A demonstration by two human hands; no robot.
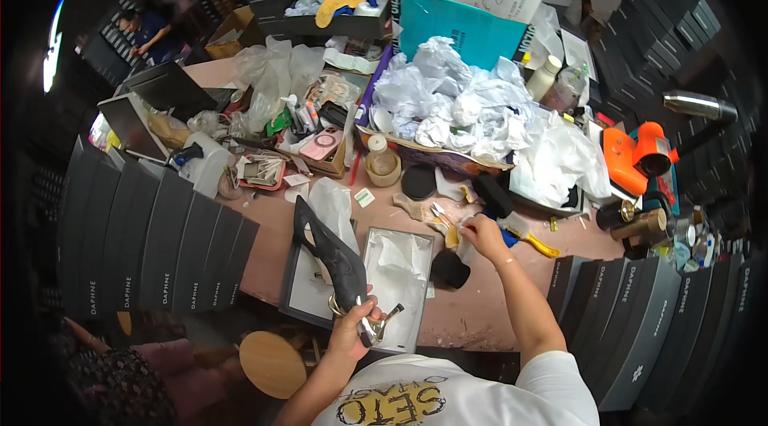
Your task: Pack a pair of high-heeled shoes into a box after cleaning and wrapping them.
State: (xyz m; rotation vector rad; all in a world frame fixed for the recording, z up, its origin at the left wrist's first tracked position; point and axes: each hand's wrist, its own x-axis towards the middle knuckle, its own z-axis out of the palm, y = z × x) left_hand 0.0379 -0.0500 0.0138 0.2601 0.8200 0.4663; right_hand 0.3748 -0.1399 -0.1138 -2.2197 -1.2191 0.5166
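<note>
A black pointed shoe (336, 260) with a metallic heel is gripped at its heel end by my left hand (352, 328), its toe angled up and away to the left. Beneath it are an open shoebox (425, 266) lined with white tissue paper (398, 256) and a grey box part (301, 292). Across the table, the fingers of my right hand (485, 236) are pinched together beside a small yellowish piece (452, 237) and some light scraps; what they hold is too small to tell. A black cloth-like lump (450, 268) and a yellow-handled brush (541, 245) lie nearby.
Crumpled white paper (456, 98) fills a large box at the back. An orange heat tool (628, 160) stands right. Stacked dark shoeboxes (132, 234) flank both sides. A wooden stool (272, 364) stands at lower left, near a seated person; another person (152, 36) is far left.
</note>
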